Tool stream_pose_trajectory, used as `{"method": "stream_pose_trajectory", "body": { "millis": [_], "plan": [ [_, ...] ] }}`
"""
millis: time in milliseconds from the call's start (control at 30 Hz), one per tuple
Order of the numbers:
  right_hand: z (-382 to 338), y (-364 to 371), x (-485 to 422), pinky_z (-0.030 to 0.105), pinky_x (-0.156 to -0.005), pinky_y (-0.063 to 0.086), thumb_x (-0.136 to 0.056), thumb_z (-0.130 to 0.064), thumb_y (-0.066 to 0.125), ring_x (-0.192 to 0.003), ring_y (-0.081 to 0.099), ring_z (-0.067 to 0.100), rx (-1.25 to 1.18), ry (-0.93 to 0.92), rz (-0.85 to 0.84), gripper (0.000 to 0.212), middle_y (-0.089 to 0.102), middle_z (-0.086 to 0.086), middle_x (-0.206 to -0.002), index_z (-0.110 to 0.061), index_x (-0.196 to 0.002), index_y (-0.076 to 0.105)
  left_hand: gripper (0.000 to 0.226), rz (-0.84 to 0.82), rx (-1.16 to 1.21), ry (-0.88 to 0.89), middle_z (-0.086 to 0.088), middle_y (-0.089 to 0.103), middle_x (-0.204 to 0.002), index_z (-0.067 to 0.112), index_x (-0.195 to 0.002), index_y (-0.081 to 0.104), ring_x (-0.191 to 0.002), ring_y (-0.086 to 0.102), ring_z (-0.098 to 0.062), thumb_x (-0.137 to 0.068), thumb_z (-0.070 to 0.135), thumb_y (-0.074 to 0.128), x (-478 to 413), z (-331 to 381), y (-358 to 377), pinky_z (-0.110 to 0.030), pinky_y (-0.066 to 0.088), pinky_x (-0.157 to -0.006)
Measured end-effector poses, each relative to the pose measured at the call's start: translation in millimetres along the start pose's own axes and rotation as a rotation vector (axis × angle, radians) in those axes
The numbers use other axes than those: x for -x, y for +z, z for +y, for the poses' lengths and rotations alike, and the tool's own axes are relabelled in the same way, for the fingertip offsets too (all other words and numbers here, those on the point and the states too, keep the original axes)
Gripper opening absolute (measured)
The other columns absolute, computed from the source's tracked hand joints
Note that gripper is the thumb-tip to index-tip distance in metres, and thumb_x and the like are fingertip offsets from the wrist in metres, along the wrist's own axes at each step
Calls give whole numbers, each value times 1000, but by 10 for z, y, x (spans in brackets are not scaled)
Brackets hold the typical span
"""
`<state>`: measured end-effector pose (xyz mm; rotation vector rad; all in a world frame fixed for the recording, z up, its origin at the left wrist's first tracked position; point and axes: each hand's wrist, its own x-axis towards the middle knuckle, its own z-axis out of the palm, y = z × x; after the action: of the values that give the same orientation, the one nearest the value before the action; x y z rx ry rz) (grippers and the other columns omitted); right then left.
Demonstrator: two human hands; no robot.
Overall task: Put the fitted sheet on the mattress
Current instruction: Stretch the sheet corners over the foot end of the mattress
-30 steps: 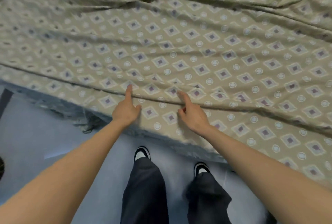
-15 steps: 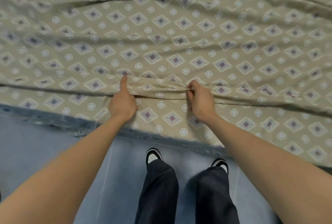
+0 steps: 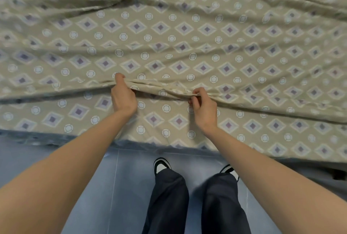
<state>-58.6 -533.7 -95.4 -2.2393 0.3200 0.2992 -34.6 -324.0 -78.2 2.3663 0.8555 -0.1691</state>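
Near the bed's front edge, a raised fold of the sheet [image 3: 169, 27] runs left to right. The left hand [image 3: 123, 95] and right hand [image 3: 203, 107] each pinch that fold, fingers curled.

Fitted sheet [image 3: 187, 27]: khaki-beige ground, printed all over in a regular repeat. Motif one: diamonds with a cream outline, pale blue-grey fill and a small purple square at the centre. Motif two: white rings with pale blue centres, set between the diamonds. Floor [image 3: 131, 186]: blue-grey tiles, thin pale joint lines. Trousers [image 3: 167, 205]: dark navy, plain. Shoes [image 3: 161, 166]: black with white toe panels.
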Motion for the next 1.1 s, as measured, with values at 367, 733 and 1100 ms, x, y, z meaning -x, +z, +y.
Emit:
{"method": "stream_pose_trajectory", "body": {
  "millis": [367,733,1100],
  "plan": [
    [-106,123,-226,65,-95,40,-94,-26,40,-76,65,19,-16,72,47,29,64,-17,-67,-51,-81,44,37,-95,20,115,-13,48,-94,4,-121,40,-83,45,-26,-89,-8,29,-362,61,-38,-32,33,-72],
    [-238,-60,73,30,-86,42,-94,-4,42,-112,50,19,126,-37,-124,50,58,5,-119,-28,-137,35,82,-391,90,228,-4,42,-144,37,-149,3,-92,58,-34,-90,-6,41,-21,-33,-191,-42,47,-82],
    [-927,-679,549,24,-74,42,-96,-5,40,-90,58,12,87,-127,-256,38,63,-3,-112,-20,-131,44,57,-300,309,24,-5,52,-133,24,-143,32,-104,57,-19,-92,1,42,707,201,-961,-29,44,-76]
  ]
}}
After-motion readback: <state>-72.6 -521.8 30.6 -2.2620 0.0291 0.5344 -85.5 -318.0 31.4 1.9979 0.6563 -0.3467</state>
